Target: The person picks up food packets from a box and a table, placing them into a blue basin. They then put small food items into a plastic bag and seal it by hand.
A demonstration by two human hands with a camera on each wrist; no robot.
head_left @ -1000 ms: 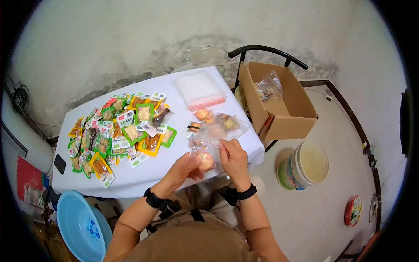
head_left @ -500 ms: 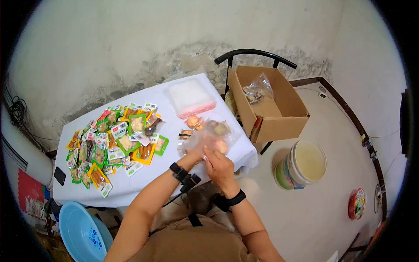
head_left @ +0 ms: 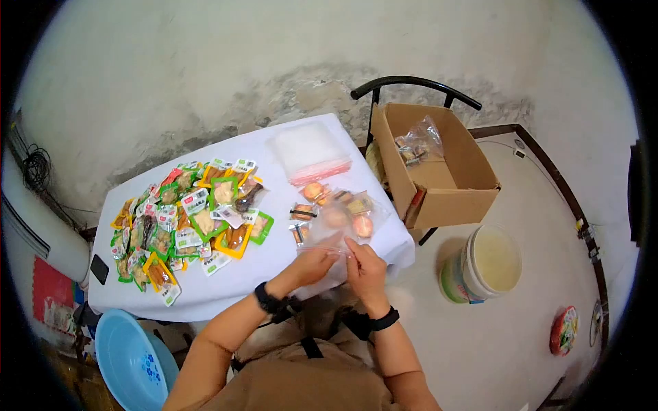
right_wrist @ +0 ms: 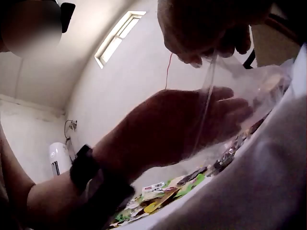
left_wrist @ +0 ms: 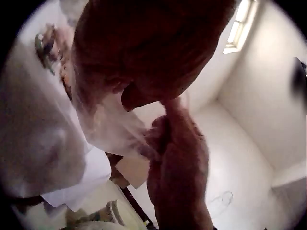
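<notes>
A clear plastic bag [head_left: 332, 241] stretches over the table's right front part, with round orange-pink packaged items [head_left: 362, 226] showing at its far part. My right hand [head_left: 368, 274] pinches the bag's near edge; the right wrist view shows this hand [right_wrist: 211, 28] above the film. Fingers of my left hand [head_left: 312, 266] extend at the bag's mouth; in the right wrist view, the left hand [right_wrist: 192, 120] lies flat with straight fingers, partly seen through the film. Whether they are inside is unclear. Small wrapped items [head_left: 302, 212] lie to the left of the bag.
Many colourful food packets [head_left: 161, 236] cover the table's left side. Behind the bag lies a stack of clear bags [head_left: 308, 151]. An open cardboard box [head_left: 456, 205] sits on a chair at right, a bucket [head_left: 497, 264] below. A blue basin [head_left: 123, 363] stands front left.
The round item that my left hand held near the bag's mouth has moved away from me, into the bag's far part. My left fingers have straightened; my right hand still pinches the bag.
</notes>
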